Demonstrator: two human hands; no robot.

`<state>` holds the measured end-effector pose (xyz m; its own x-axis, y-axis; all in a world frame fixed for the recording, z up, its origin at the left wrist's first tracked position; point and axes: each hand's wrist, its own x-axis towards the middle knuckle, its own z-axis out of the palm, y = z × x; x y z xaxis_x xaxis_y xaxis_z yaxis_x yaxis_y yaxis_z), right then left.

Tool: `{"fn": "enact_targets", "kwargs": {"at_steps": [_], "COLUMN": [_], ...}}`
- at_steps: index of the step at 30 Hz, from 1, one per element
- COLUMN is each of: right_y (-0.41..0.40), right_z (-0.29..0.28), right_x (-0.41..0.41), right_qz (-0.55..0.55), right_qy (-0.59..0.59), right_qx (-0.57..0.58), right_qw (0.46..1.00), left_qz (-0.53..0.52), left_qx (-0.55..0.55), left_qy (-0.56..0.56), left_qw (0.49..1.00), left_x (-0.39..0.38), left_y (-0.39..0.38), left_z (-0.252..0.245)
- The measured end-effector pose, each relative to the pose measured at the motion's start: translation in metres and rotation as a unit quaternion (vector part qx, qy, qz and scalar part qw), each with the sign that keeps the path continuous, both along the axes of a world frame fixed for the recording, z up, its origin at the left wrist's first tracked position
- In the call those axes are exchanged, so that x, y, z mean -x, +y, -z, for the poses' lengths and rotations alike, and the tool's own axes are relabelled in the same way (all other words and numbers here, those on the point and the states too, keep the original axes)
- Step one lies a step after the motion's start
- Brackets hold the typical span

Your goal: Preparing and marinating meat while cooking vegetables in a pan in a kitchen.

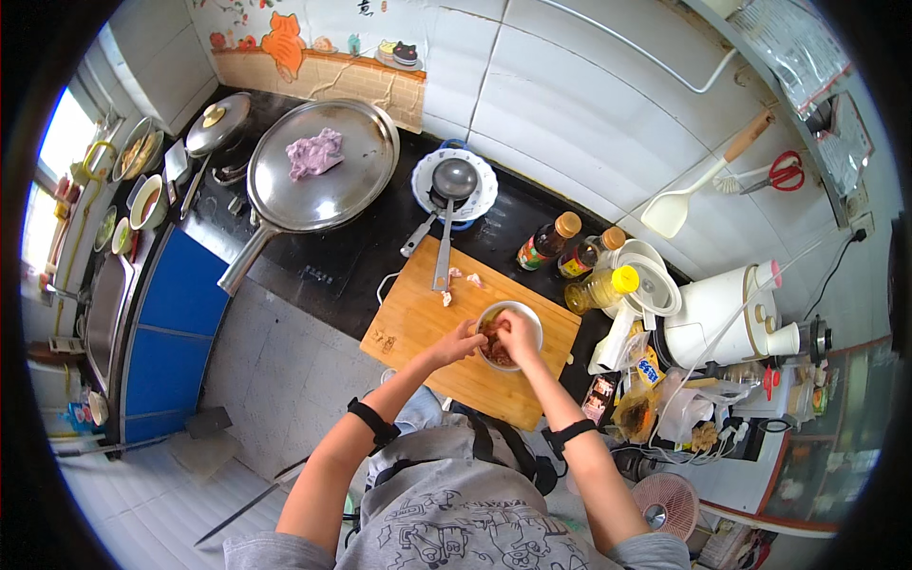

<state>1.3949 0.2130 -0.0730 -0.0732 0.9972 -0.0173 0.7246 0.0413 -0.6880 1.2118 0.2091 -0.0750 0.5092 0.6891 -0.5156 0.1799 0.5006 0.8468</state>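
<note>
A white bowl (pixel 536 320) with raw, seasoned-looking meat pieces (pixel 496 354) in it stands on a wooden cutting board (pixel 456 377). At the bowl's left rim, my left hand (pixel 457 345) grips the edge, its thumb reaching over it. My right hand (pixel 520 335) is down inside the bowl with bent fingers among the meat; its fingertips are hidden. Small pale scraps (pixel 447 298) lie on the board behind the bowl. A metal ladle (pixel 454 179) rests on a scalloped white dish (pixel 422 174), its handle reaching over the board.
A lidded frying pan (pixel 342 203) carries a crumpled purple cloth (pixel 314 153), its handle jutting past the counter edge. Two dark sauce bottles (pixel 534 249) and a yellow-capped oil bottle (pixel 590 293) stand behind the board. Right are a white appliance (pixel 712 313) and a phone (pixel 599 397).
</note>
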Motion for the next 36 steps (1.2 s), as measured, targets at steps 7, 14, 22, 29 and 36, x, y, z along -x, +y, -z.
{"fn": "enact_targets", "kwargs": {"at_steps": [7, 14, 22, 29, 36], "right_y": [-0.004, 0.004, -0.021, -0.009, -0.008], "right_z": [-0.059, -0.013, -0.050, -0.031, -0.029], "right_x": [-0.035, -0.014, -0.013, -0.009, -0.009], "right_qz": [-0.210, -0.276, -0.182, -0.253, -0.290], "right_qy": [0.168, -0.204, -0.316, -0.258, -0.187], "right_qx": [0.231, 0.006, 0.009, -0.087, 0.011], "right_qw": [0.935, 0.939, 0.931, 0.928, 0.938], "left_qz": [-0.050, -0.060, -0.085, -0.065, -0.079], "left_qx": [0.020, 0.001, -0.034, -0.074, -0.103], "left_qy": [0.018, 0.033, 0.058, 0.061, 0.088], "left_qw": [0.998, 0.998, 0.994, 0.993, 0.988], "left_x": [0.037, 0.042, 0.063, 0.053, 0.059], "left_y": [-0.001, -0.003, -0.010, -0.013, -0.010], "left_z": [0.009, 0.001, 0.007, -0.006, 0.001]}}
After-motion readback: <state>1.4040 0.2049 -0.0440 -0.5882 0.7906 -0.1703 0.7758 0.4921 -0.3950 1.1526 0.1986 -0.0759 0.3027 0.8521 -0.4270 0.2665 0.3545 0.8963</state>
